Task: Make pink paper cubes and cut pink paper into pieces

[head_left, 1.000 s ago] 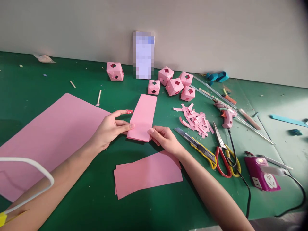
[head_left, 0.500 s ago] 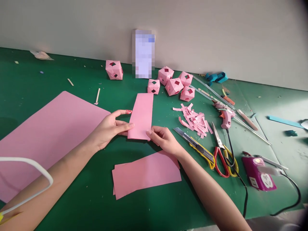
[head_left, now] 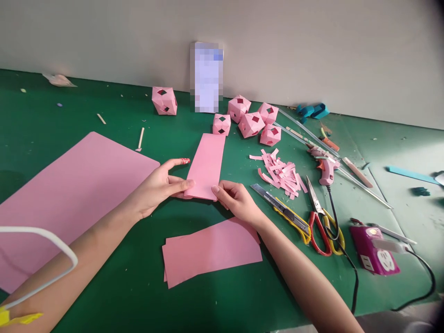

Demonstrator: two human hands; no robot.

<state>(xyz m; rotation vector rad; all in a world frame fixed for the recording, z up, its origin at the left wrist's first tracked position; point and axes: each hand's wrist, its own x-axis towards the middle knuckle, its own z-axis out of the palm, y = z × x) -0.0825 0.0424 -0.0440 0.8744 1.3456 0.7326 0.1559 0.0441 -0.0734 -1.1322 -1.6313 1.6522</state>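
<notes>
Between my two hands is a pink paper strip [head_left: 208, 162], held a little above the green table with its long side pointing away from me. My left hand [head_left: 163, 182] pinches its near left corner, thumb on top; the index finger, with a red wrap at its tip, is stretched out clear of the paper. At the near right corner my right hand [head_left: 234, 196] grips the strip between thumb and curled fingers. More pink paper strips [head_left: 211, 254] lie overlapped just below my hands. A large pink sheet [head_left: 79, 189] lies on the left, partly under my left forearm.
Several folded pink paper balls [head_left: 251, 125] sit at the back near a propped-up phone [head_left: 207, 78]. To the right lie pink paper scraps [head_left: 280, 171], a box cutter [head_left: 280, 212], scissors [head_left: 317, 222], a glue gun [head_left: 326, 169] and a purple power socket [head_left: 374, 249] with cords.
The strip's far end has swung slightly to the right, and its near edge is a little higher. My left index fingertip has come away from the strip's side. My right hand is almost unmoved.
</notes>
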